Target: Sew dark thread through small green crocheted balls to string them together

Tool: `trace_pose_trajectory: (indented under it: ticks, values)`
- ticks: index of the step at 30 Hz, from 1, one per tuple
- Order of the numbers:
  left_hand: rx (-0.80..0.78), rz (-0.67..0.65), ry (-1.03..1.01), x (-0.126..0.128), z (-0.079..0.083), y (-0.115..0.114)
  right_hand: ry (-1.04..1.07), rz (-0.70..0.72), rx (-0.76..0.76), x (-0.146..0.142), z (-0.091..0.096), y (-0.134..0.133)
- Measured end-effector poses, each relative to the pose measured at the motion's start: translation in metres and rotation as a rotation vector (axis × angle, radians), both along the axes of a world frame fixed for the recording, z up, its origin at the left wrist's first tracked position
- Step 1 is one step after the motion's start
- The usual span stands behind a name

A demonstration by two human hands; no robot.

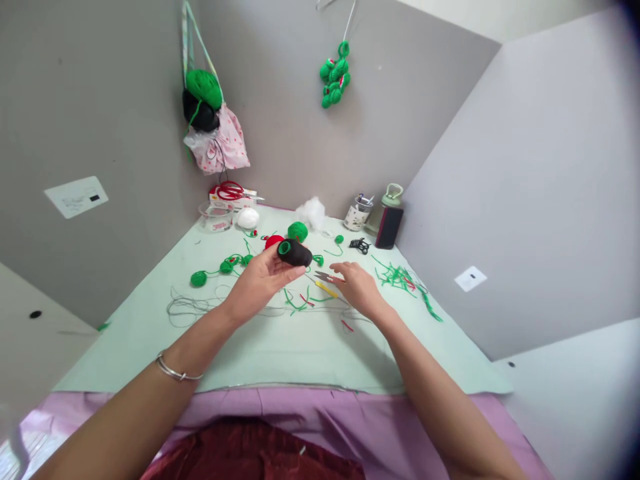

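Observation:
My left hand [263,283] is wrapped round a spool of black thread [299,255], held tilted above the table with its green core end turned to the left. My right hand [356,288] is to the right of the spool, fingers loosely stretched towards it, with nothing visible in them. Below its fingers lie small scissors [327,276], their handle partly hidden by the hand. A yellow-handled tool [326,289] rests just nearer to me. A red ball of yarn [274,242] shows partly behind the spool, and a green ball [298,231] sits beyond it.
Loose dark thread [187,308] sprawls at left near green crocheted balls [199,279]. Green yarn scraps [400,279] lie at right. Farther back stand a plastic tub [216,219], white stuffing [311,213], a pen cup [357,216] and a phone [389,228]. Red-handled scissors [231,191] lie on a box.

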State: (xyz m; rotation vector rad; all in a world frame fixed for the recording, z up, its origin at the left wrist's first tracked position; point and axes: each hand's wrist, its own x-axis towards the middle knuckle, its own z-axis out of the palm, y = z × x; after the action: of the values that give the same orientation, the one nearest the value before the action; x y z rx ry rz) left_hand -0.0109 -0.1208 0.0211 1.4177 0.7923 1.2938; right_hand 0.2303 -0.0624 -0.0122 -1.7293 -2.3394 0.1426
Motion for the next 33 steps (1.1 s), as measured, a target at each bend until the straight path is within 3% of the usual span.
trace_pose_trajectory:
  ticks: [1,3,12,15,19,24,28,33]
  values:
    - [-0.017,-0.006,-0.023,-0.001,-0.001,0.001,-0.154,0.004,-0.006,0.002,-0.005,0.006]
    - [-0.042,-0.019,-0.069,-0.001,-0.005,0.004,-0.265,0.021,-0.043,0.003,-0.013,0.015]
    - [-0.274,0.02,-0.432,-0.003,-0.008,0.017,-0.245,0.036,-0.068,0.007,-0.029,0.034]
    - [-0.31,0.003,-0.472,-0.005,-0.009,0.023,-0.163,0.015,-0.023,0.013,-0.026,0.037]
    - [-0.28,0.0,-0.436,-0.005,-0.011,0.031,0.032,-0.004,0.005,0.015,-0.006,0.031]
    - [-0.232,0.082,-0.351,0.003,-0.013,0.042,0.687,0.153,-0.288,-0.002,0.021,0.0]
    - [-0.178,0.092,-0.282,0.013,-0.013,0.047,0.675,0.292,-0.335,-0.022,0.028,-0.02]
    - [-0.165,0.067,-0.213,0.024,-0.013,0.047,0.664,0.348,-0.305,-0.043,0.028,-0.024]
